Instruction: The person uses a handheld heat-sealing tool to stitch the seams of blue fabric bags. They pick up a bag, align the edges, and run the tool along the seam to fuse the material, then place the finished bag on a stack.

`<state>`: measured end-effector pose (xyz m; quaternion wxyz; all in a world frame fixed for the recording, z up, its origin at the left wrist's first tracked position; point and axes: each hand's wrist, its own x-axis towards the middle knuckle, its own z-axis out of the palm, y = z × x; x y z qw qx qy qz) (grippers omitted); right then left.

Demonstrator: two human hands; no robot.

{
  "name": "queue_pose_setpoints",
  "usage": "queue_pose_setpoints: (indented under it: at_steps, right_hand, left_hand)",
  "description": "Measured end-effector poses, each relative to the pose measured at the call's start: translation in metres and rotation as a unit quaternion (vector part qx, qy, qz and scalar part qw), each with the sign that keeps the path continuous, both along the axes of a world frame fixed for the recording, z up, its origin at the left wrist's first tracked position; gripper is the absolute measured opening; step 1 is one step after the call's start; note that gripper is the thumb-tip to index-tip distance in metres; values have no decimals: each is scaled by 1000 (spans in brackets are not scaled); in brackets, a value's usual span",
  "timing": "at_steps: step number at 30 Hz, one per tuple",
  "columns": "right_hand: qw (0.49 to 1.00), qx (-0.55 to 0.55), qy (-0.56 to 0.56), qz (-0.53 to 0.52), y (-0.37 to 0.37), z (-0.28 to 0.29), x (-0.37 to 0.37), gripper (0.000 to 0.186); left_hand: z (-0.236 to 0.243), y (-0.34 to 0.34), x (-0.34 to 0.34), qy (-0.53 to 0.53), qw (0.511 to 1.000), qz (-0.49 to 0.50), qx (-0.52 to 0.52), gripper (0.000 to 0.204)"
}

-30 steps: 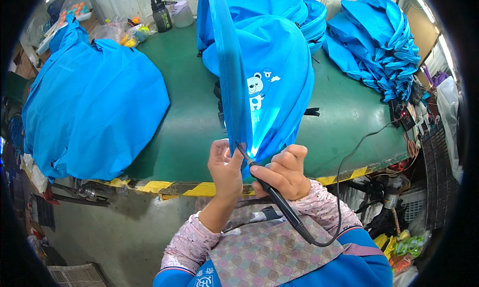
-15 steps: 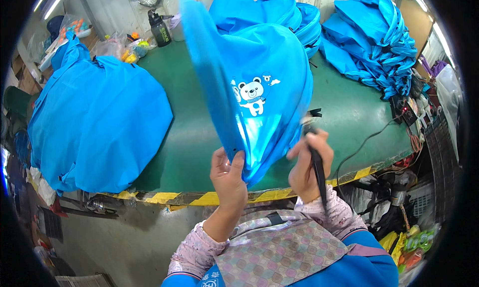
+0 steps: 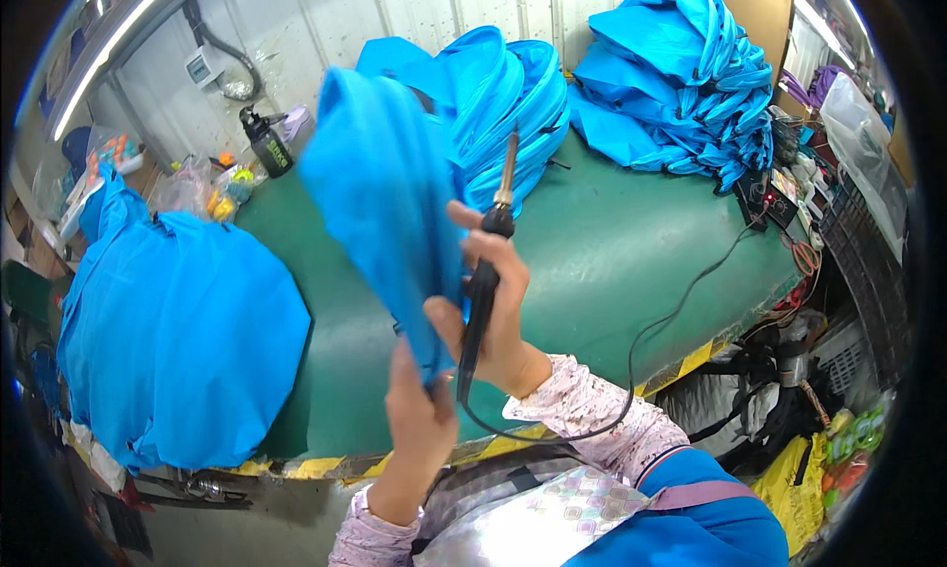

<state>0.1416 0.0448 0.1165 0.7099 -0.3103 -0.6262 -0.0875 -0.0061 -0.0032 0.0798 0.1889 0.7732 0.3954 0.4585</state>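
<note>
1. Standing nearly upright over the green table (image 3: 612,256), a blurred blue fabric piece (image 3: 380,192) marks the dial's centre, its narrow end toward 6 o'clock.
2. At 6 o'clock, the left hand (image 3: 419,414) grips that narrow end; blur hides the exact finger placement.
3. At about half past 4, the right hand (image 3: 506,330) closes around the black handle of a soldering iron (image 3: 479,311), whose metal tip points just past 12. Whether this hand also touches the fabric, I cannot tell.
4. From the handle's lower end a black cord (image 3: 678,315) loops below the right wrist and runs to a dark box (image 3: 755,200) with a red light at 3 o'clock.
5. Near 2 o'clock sits a folded blue bundle (image 3: 508,113); farther out that way, a crumpled blue heap (image 3: 681,84).
6. At 8 o'clock hangs a broad blue cover (image 3: 182,340) over the table's edge.
7. Toward 10 o'clock stands a dark bottle (image 3: 266,145).
</note>
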Motion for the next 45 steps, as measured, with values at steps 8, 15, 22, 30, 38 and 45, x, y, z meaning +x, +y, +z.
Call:
queue_pose_setpoints:
  at_steps: [8, 15, 22, 30, 38, 45]
  right_hand:
    - [994, 67, 76, 34, -2, -40, 61, 49]
    - [994, -74, 43, -65, -10, -71, 99, 47]
    - [984, -134, 61, -102, -8, -81, 113, 45]
    - [975, -176, 127, -44, -15, -81, 102, 39]
    - [987, -147, 60, -16, -25, -83, 86, 38]
    - [975, -213, -2, 58, -33, -78, 46, 41]
  left_hand:
    - [95, 170, 51, 34, 976, -72, 201, 53]
    - [110, 334, 177, 99, 974, -147, 140, 57]
    - [14, 326, 302, 385, 897, -97, 197, 51]
    - [50, 242, 158, 94, 965, -88, 227, 43]
    - [11, 85, -247, 336, 876, 286, 197, 79]
    - [55, 13, -434, 596, 733, 327, 6, 60]
